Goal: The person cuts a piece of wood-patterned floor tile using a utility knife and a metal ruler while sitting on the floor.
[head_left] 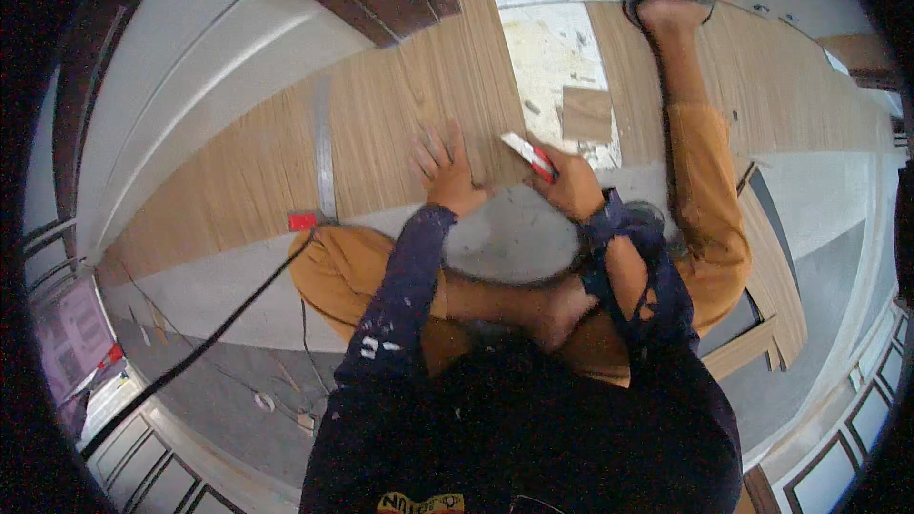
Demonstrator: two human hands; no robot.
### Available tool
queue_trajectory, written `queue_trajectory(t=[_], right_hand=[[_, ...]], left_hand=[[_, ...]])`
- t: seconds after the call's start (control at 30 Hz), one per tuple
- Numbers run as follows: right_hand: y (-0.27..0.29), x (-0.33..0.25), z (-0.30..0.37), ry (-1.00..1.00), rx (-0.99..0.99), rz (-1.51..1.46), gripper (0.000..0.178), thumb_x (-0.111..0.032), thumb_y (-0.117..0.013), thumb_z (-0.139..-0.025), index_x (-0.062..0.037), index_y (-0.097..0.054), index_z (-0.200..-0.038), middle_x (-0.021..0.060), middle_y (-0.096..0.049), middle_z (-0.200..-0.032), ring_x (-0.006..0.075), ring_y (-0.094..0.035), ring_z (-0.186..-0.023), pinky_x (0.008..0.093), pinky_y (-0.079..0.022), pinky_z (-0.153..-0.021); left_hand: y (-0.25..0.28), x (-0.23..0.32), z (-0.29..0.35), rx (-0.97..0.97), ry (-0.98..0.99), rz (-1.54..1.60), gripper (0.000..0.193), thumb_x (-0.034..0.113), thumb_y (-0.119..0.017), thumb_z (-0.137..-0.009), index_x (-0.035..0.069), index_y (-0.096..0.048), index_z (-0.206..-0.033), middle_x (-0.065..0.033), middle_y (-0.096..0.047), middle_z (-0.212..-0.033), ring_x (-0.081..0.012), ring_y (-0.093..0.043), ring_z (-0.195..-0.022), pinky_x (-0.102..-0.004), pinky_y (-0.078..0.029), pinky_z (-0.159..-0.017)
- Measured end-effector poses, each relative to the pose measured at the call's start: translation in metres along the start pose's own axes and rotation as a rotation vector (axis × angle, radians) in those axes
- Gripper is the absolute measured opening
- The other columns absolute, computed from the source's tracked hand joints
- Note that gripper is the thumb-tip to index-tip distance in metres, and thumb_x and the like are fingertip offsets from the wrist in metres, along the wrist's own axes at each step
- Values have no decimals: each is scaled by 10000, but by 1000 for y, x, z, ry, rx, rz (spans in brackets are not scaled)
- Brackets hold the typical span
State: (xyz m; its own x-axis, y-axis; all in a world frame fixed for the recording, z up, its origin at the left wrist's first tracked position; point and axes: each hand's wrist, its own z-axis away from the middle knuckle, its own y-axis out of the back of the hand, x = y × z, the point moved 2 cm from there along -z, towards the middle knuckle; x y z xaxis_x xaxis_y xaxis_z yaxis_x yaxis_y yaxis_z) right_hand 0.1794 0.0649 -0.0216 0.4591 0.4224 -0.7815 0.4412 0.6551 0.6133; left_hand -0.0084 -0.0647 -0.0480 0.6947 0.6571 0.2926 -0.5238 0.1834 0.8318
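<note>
My left hand (446, 174) lies flat with fingers spread on a wood-grain floor sheet (419, 86). In my right hand (572, 187) is a red and white utility knife (535, 158), its pale end angled to the upper left over the sheet's edge. Just beyond the knife, a whitish strip of bare floor (547, 57) runs between the laid sheets. On that strip rests a small wood-grain offcut (586, 114), with some crumbs of debris around it. Whether the blade touches the sheet I cannot tell.
A long metal ruler (325, 148) lies on the sheet to the left, near a small red object (303, 220). A black cable (209, 352) crosses at the lower left. Wood-grain strips (769, 266) are stacked at my right. My outstretched leg (700, 171) lies across the flooring.
</note>
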Motion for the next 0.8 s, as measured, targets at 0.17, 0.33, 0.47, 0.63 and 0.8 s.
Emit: queue_trajectory(t=[0.17, 0.33, 0.47, 0.63, 0.8], right_hand=[[6, -6, -4, -93, -49, -15, 548, -216, -734, -842, -127, -591, -1363, 242, -699, -955, 448, -675, -875, 490, -551, -747], [-1, 4, -2, -92, -13, 13, 496, -156, -723, -856, -95, -609, -1335, 239, -687, -888, 434, -676, -829, 456, -540, -700], [1, -8, -5, -115, 7, -6, 438, -107, -728, -853, -68, -633, -1278, 234, -686, -867, 421, -683, -805, 424, -539, -680], [-2, -2, -3, -74, 21, -39, 419, -120, -718, -846, -80, -617, -1251, 227, -698, -902, 447, -675, -824, 503, -549, -707], [2, -7, -4, -90, -39, 12, 540, -56, -734, -799, -80, -608, -1323, 230, -695, -907, 419, -686, -809, 443, -554, -706]], left_hand=[[-10, -3, 0, 35, -40, 41, 1432, 485, -887, -640, 139, 109, -1609, -311, 222, -1610, -586, 143, -1463, -737, 11, -1123], [-1, 8, 1, 13, -34, -18, 1444, 493, -893, -631, 115, 103, -1606, -332, 226, -1599, -608, 170, -1445, -755, 12, -1108], [1, 9, 2, -10, -24, 24, 1454, 488, -897, -625, 98, 106, -1602, -347, 226, -1591, -619, 194, -1431, -772, 17, -1092], [-4, 6, 2, -5, -45, 24, 1436, 491, -884, -641, 89, 106, -1600, -355, 221, -1588, -627, 199, -1425, -776, 25, -1087], [-1, 9, 2, 0, -34, 8, 1435, 537, -862, -649, 87, 115, -1599, -358, 207, -1591, -616, 194, -1434, -765, 31, -1097]])
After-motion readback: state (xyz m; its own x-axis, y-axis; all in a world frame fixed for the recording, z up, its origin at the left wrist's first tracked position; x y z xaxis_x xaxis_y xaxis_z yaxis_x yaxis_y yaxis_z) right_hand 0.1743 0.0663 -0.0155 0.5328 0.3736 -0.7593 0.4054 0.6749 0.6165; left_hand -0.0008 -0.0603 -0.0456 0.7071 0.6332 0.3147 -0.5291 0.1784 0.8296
